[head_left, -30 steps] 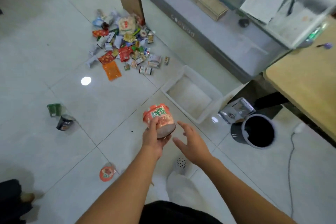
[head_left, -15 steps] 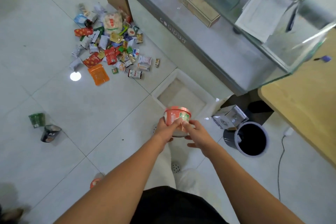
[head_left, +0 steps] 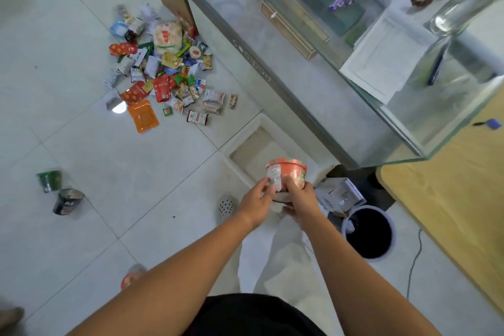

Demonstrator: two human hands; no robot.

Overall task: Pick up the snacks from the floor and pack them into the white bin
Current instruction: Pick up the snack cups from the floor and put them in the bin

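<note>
Clearly, cup (head_left: 289,172) sits between fingers (head_left: 265,185) of left hand (head_left: 256,202) and right hand (head_left: 301,199) (both clamped).

pale glossy tile floor (head_left: 81,150), bright glare spot (head_left: 119,108) on one tile, big glass display counter (head_left: 289,109), wood table (head_left: 450,199) far right, dark round trash can (head_left: 368,208) near it

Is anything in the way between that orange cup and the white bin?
Nothing visible. The left hand and right hand grip the orange cup over the near end of the white bin, whose top is open.
</note>
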